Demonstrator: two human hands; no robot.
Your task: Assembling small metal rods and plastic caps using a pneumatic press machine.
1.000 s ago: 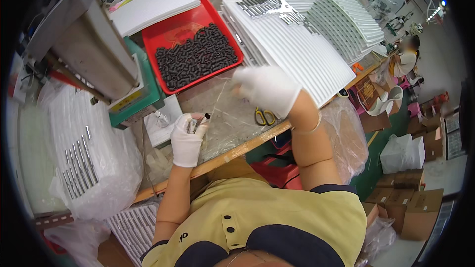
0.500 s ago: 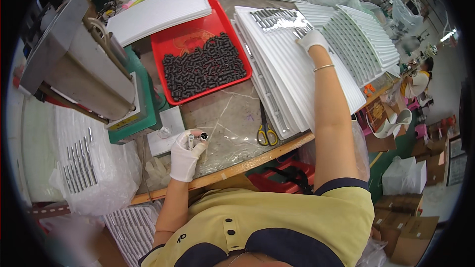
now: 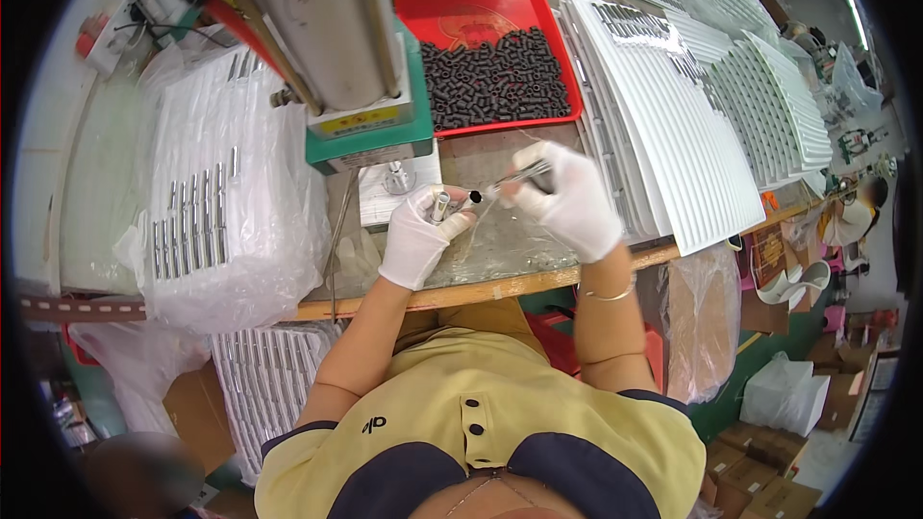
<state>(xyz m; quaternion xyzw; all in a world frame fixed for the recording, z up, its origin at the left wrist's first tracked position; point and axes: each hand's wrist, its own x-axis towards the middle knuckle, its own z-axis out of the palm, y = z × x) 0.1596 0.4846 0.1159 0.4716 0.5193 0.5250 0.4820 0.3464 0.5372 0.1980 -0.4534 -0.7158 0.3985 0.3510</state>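
Note:
My left hand (image 3: 420,235), in a white glove, holds a few small silver tubes (image 3: 444,206) with a small black cylinder (image 3: 475,197) at the fingertips. Just to the right, my gloved right hand (image 3: 569,198) grips several thin metal rods (image 3: 520,176) that point left toward the black cylinder. Both hands hover over a clear plastic sheet (image 3: 500,245) on the bench. Behind them a red tray (image 3: 500,29) is filled with many small black cylinders (image 3: 490,77).
A green and grey press machine (image 3: 341,48) stands at the back left of my hands. Stacked white ribbed trays (image 3: 673,125) fan out on the right. A plastic bag with rows of silver tubes (image 3: 207,221) lies left. The bench's wooden edge (image 3: 500,286) runs below my hands.
My right hand came back from the white trays on the far right carrying thin metal rods and now meets my left hand. The view has shifted left toward the press.

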